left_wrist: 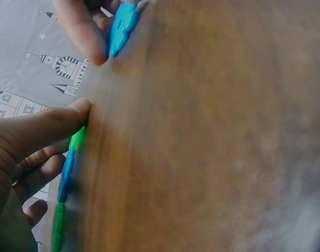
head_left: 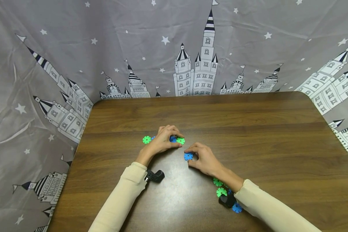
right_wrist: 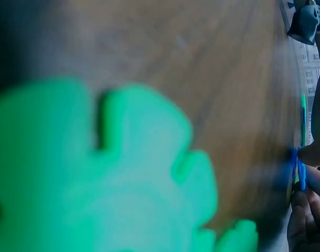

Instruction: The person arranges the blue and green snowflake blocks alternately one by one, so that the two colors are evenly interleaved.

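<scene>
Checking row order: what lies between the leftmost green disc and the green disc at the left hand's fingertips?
Head view: a blue disc beside the leftmost green disc, another blue beside the fingertip green disc; the left hand hides the middle.

Blurred, probably round green piece (right_wrist: 144,178)

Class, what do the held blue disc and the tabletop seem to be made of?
Held blue disc: probably plastic, smooth, judging by its even colour and clean-cut notches. Tabletop: wood or wood-look laminate, semi-gloss, given the brown grain and pale glare.
</scene>
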Demonstrator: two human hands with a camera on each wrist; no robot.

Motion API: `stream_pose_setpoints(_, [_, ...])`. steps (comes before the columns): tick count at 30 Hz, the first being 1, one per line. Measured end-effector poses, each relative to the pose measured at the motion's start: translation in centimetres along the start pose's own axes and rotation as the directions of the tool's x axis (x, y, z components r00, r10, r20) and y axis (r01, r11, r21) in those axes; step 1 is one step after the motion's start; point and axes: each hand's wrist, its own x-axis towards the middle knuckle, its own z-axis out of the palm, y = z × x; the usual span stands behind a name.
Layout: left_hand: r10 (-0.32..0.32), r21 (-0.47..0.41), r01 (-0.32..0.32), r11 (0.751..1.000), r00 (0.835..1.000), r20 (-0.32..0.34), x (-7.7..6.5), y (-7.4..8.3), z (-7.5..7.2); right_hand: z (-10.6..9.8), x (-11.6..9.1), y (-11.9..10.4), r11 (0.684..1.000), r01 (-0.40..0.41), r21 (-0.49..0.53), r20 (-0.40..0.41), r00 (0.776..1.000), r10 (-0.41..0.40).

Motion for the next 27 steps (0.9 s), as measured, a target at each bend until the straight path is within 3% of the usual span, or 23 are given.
stream_pose_setpoints(13, [0.007,-0.017,-0.007,1.0,1.0,-0.018,0.0,-0.3,0.1,-0.5,1.4,0.6,0.996,-0.085,-0.012,-0.037,0.996,0.085])
stream_pose_setpoints(27, [0.002,-0.022,-0.002,1.0,1.0,-0.015,0.0,0.0,-0.1,-0.8,2.8,0.9,0.995,-0.094,-0.014,-0.066,0.994,0.093])
